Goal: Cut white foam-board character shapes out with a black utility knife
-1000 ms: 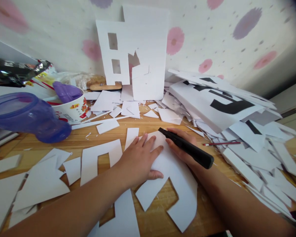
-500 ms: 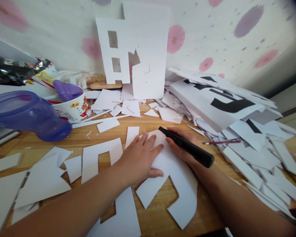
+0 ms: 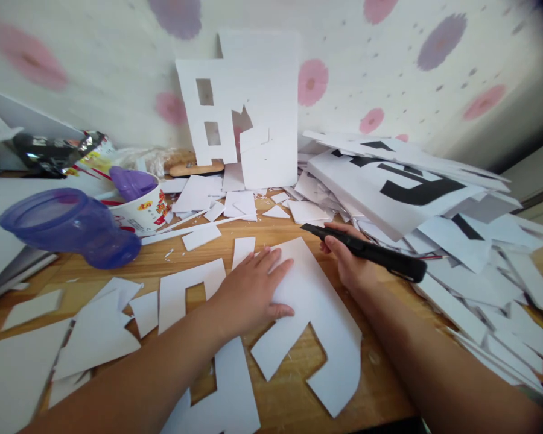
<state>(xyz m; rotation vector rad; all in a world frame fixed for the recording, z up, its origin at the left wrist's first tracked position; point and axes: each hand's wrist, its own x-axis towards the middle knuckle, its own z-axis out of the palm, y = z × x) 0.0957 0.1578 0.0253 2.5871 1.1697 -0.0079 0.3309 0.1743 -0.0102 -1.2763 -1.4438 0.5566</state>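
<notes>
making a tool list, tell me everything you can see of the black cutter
The cutter is long, slim and black, seemingly plastic, narrowing to a tip. The right hand grips its front half. It slants, tip leftward, just beyond the far corner of the white cutout; whether it touches the table is unclear.

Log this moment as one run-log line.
left hand: spread on white hook-shaped board cut-out | right hand: gripping long black utility knife, tip near cut-out's far corner | under: brown wooden table
</notes>
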